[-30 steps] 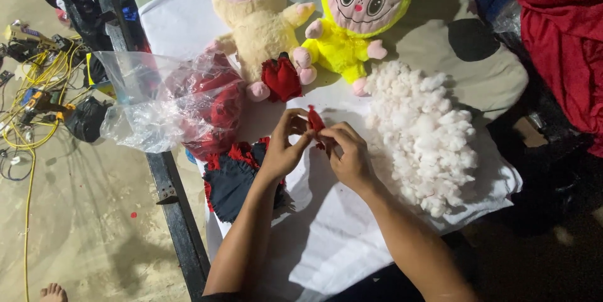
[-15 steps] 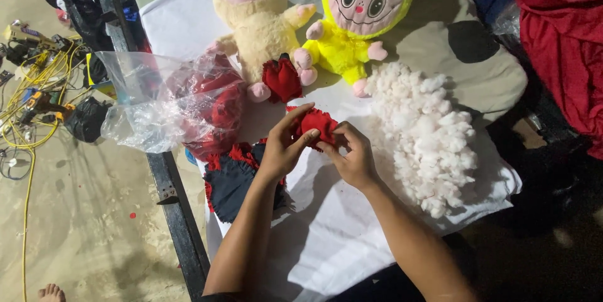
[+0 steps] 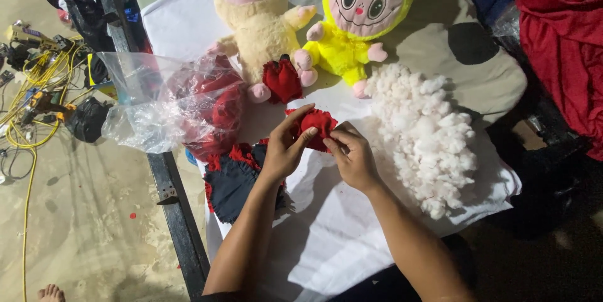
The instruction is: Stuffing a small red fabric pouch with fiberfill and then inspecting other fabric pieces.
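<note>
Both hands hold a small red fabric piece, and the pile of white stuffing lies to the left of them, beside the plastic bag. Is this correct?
Not quite. In the head view, the left hand and right hand hold the red fabric piece, but the white stuffing lies to their right. The plastic bag is on the left.

toy-making workshop: plush dolls (image 3: 264, 25), stuffing pile (image 3: 427, 132), fabric scraps (image 3: 235, 176).

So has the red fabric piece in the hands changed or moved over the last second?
Yes. The red fabric piece has spread from a thin pinched strip to a wider ruffled shape, staying just below the cream doll, held by both hands.
</note>
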